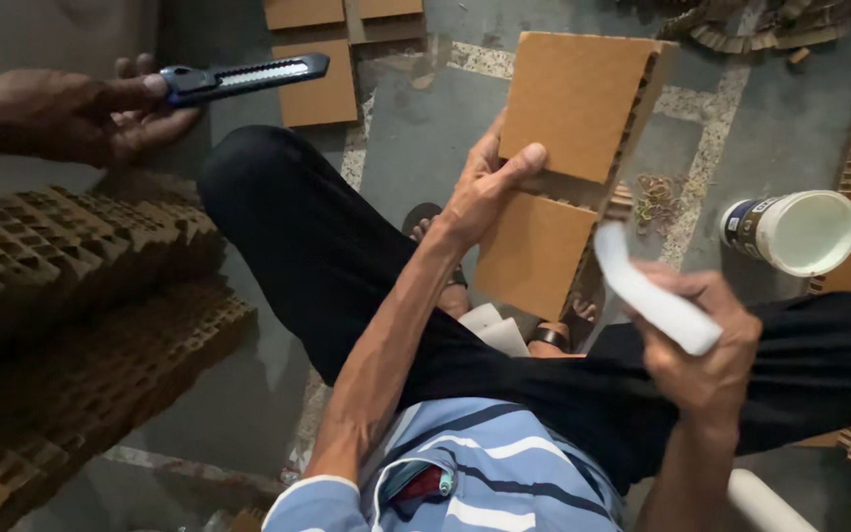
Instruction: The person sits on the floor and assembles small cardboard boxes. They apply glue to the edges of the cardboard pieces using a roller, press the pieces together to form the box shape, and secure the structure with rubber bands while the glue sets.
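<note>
Sitting over a grey concrete floor, legs spread toward ten and three o'clock.

Keeping clear of the brown stacks of honeycomb cardboard crowding nine o'clock.

Holding up the tan honeycomb-cardboard slab at one o'clock with the left hand. Grip pinching the slab where its upper and lower panels meet, thumb pressed on the front face and the other fingers hidden behind. Probably best bracing it near that seam, as here, so the two panels are not swinging apart.

Leaving the white plastic tub with a dark label lying on its side at three o'clock, mouth open toward the viewer and close enough to the right elbow to get knocked.

Clutching a white flat strip in the right hand at four o'clock, grip wrapped round its lower end, free end curling up to just beside the slab's ragged right edge. Worth holding the strip flat against that edge.

Noting a co-worker's hand at ten o'clock holding out a blue utility knife, its tip pointing toward one o'clock. Keeping the left forearm away from that tip.

Finding open room mostly at twelve o'clock, between the knife and the slab.
</note>
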